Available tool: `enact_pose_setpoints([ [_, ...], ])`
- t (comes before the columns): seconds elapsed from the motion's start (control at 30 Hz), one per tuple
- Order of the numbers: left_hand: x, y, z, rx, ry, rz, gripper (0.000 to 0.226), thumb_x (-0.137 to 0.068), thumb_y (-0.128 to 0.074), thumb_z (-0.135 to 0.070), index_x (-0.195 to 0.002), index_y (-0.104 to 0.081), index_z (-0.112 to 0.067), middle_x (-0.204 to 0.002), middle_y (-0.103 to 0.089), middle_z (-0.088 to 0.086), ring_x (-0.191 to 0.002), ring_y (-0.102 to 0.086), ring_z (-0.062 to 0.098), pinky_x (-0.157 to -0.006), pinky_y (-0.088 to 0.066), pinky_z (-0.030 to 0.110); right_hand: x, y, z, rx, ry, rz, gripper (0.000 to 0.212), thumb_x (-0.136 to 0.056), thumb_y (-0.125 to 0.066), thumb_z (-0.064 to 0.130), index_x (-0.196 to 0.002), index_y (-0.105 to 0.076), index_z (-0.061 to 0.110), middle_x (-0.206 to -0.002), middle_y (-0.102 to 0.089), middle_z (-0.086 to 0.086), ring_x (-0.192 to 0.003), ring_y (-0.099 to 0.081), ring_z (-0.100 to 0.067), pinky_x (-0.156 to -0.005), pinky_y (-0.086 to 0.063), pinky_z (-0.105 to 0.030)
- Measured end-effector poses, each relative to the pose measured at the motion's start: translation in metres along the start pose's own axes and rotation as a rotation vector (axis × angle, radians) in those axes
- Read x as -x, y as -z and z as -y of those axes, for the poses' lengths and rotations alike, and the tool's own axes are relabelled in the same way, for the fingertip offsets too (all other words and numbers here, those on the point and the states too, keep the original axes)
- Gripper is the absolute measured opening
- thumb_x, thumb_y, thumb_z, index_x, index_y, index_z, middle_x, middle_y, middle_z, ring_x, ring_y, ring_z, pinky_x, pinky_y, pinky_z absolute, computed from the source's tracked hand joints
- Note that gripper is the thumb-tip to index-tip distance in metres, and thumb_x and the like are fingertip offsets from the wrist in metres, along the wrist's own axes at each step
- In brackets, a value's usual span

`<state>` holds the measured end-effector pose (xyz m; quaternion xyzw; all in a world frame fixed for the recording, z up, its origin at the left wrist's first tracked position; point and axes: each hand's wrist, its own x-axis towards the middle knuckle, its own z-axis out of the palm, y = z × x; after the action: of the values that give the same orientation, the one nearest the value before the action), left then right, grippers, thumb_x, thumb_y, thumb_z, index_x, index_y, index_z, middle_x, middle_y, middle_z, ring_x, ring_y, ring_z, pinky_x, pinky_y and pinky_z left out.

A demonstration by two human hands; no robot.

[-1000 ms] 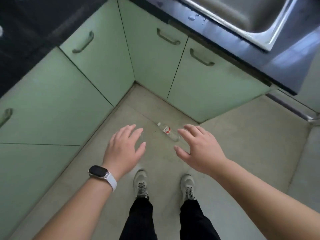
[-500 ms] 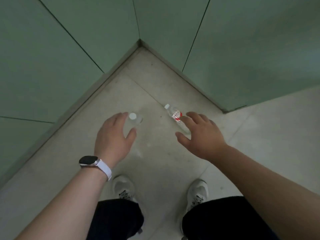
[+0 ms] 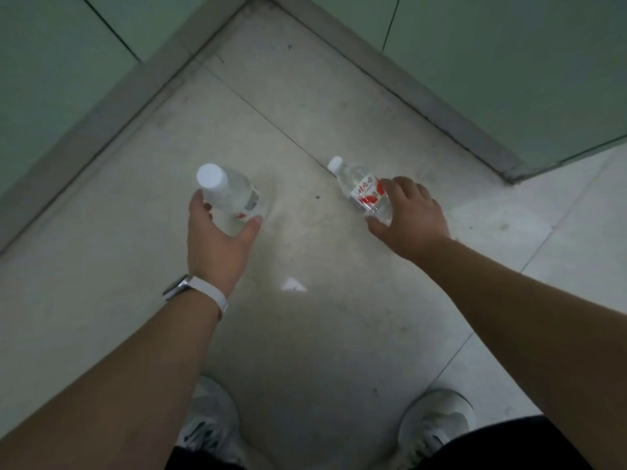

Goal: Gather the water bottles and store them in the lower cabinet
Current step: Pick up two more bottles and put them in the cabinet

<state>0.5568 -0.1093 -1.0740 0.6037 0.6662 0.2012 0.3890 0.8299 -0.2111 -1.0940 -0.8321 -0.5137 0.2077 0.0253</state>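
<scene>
Two clear water bottles with white caps are on the pale floor tiles. The upright bottle [image 3: 230,195] stands at left; my left hand [image 3: 217,239] wraps its thumb and fingers round its body from the near side. The second bottle [image 3: 361,189], with a red-and-white label, lies on its side with its cap pointing away to the left. My right hand [image 3: 410,218] covers its lower half, fingers curled over it. A watch with a white band sits on my left wrist.
Green lower cabinet doors [image 3: 509,62] meet in a corner ahead, all closed, with a grey plinth [image 3: 112,106] along the floor. My white shoes [image 3: 434,425] stand at the bottom of the view. A small white scrap [image 3: 292,285] lies on the floor between my arms.
I have bent much lower, so floor and bottles look larger. Both hands moved from hovering near the bottles to closing on them.
</scene>
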Motion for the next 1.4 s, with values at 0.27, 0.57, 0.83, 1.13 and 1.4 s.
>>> enact_pose_setpoints([
  [0.27,-0.023,-0.024,0.017,0.158,-0.039,-0.105,0.076,-0.079,-0.084,-0.034,-0.139,-0.04,-0.019,-0.12,-0.055,-0.017,-0.108,-0.054,-0.006,-0.088,-0.04,0.002,-0.036,-0.028,-0.009,-0.063,-0.091,0.053,0.087,-0.077,-0.069,0.056,-0.146,-0.025,0.025,-0.137,-0.048,-0.006,-0.118,-0.051,-0.029,-0.092,-0.047,-0.046],
  [0.57,-0.034,-0.013,0.016,0.122,-0.118,-0.096,0.06,-0.076,-0.085,-0.036,-0.122,-0.048,-0.027,-0.112,-0.061,-0.015,-0.105,-0.062,0.006,-0.084,-0.05,0.015,-0.051,-0.036,0.006,-0.085,-0.251,0.119,0.07,-0.074,-0.074,0.043,-0.131,-0.041,0.021,-0.115,-0.056,-0.005,-0.101,-0.055,-0.025,-0.082,-0.05,-0.039],
  [0.83,-0.026,-0.003,0.002,0.158,-0.086,-0.071,0.053,-0.076,-0.086,-0.036,-0.115,-0.051,-0.033,-0.1,-0.06,-0.028,-0.086,-0.056,-0.022,-0.073,-0.044,0.001,-0.028,-0.027,0.038,-0.227,-0.214,0.056,0.059,-0.073,-0.072,0.048,-0.12,-0.045,0.023,-0.105,-0.058,-0.002,-0.091,-0.059,-0.024,-0.08,-0.053,-0.041],
  [1.13,0.02,0.069,-0.074,0.19,-0.033,0.016,0.053,-0.074,-0.087,-0.031,-0.113,-0.052,-0.035,-0.101,-0.06,-0.028,-0.087,-0.056,-0.023,-0.074,-0.044,0.0,0.03,0.075,0.091,-0.385,-0.184,-0.011,0.059,-0.072,-0.075,0.048,-0.119,-0.047,0.025,-0.107,-0.059,0.003,-0.09,-0.06,-0.018,-0.079,-0.055,-0.043],
  [1.4,0.086,0.183,-0.196,0.24,-0.034,0.076,0.052,-0.073,-0.089,-0.023,-0.11,-0.054,-0.034,-0.101,-0.063,-0.026,-0.091,-0.058,-0.019,-0.085,-0.052,0.019,0.116,0.241,0.143,-0.472,-0.168,-0.03,0.049,-0.075,-0.076,0.043,-0.111,-0.046,0.029,-0.102,-0.058,0.006,-0.087,-0.058,-0.015,-0.072,-0.049,-0.032],
])
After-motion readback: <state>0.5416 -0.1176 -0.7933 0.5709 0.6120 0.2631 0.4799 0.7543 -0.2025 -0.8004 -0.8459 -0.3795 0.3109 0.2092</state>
